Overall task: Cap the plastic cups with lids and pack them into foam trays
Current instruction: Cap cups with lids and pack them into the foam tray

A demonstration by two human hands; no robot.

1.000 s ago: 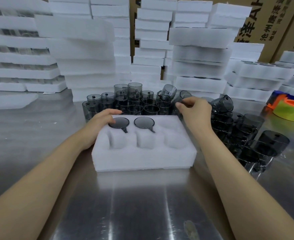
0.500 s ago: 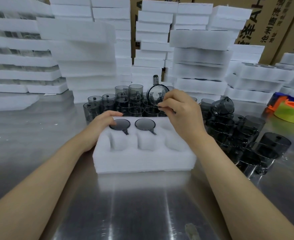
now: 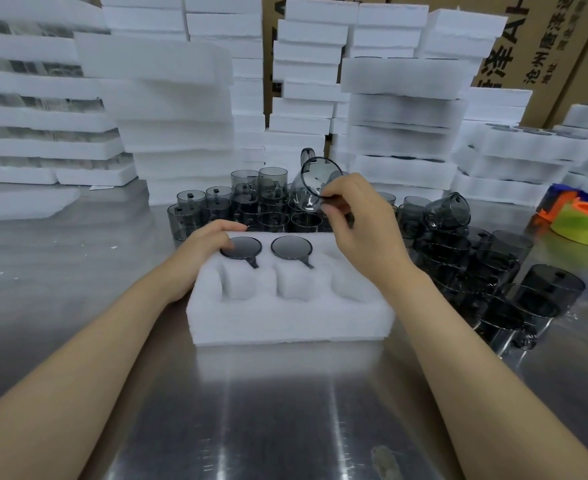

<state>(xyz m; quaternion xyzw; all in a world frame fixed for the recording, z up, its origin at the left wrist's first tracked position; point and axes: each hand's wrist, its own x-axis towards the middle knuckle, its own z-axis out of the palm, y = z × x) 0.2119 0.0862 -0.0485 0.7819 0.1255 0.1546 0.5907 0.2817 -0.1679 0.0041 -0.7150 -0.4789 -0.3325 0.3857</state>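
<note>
A white foam tray [image 3: 285, 317] lies on the steel table in front of me. Two smoky grey cups [image 3: 291, 247] sit in its back-left and back-middle pockets; the other pockets hold nothing. My left hand [image 3: 204, 244] rests on the tray's back-left corner, fingers curled at the rim of the left cup [image 3: 244, 247]. My right hand [image 3: 358, 220] holds a tilted grey cup [image 3: 311, 188] by its rim above the tray's back edge, open mouth facing me. No separate lid shows.
Several loose grey cups [image 3: 251, 202] stand behind the tray and more lie heaped at the right [image 3: 493, 268]. Stacks of white foam trays [image 3: 178, 109] fill the back. A green and orange tape roll [image 3: 583, 223] sits at the far right.
My right hand lifted a cup out of the group behind the tray and brought it up, tilting its mouth towards me. My left hand stayed on the tray's corner.
</note>
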